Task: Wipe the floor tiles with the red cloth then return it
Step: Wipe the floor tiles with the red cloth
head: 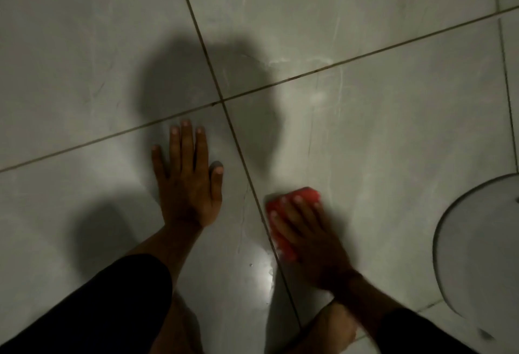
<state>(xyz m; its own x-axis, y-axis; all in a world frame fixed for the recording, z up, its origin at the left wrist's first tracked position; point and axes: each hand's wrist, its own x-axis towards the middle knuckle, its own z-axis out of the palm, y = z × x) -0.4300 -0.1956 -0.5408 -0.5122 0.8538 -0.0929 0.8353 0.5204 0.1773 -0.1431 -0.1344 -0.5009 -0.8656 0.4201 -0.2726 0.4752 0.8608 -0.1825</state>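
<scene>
Dim view straight down at grey floor tiles [379, 129] crossed by dark grout lines [241, 151]. Right hand [311, 238] pressed flat on a folded red cloth [283, 221], fingers [297, 207] spread across its top rather than curled around it, pinning it to the tile just right of a grout line; slightly blurred, so probably mid-stroke. Left hand [186, 182] empty, palm down on the neighbouring tile, fingers straight and close together, apparently bracing body weight. Dark sleeves on both forearms. Curved rim of a pale round fixture [477, 244] at the right edge, near the cloth but apart from it. Wet sheen [264, 272] on the tile below the cloth. Likely wiping stage, return not yet due. To wipe well: keep the palm flat and pressure even, overlap strokes, work along the grout, cover the sheen, steer clear of the fixture.
</scene>
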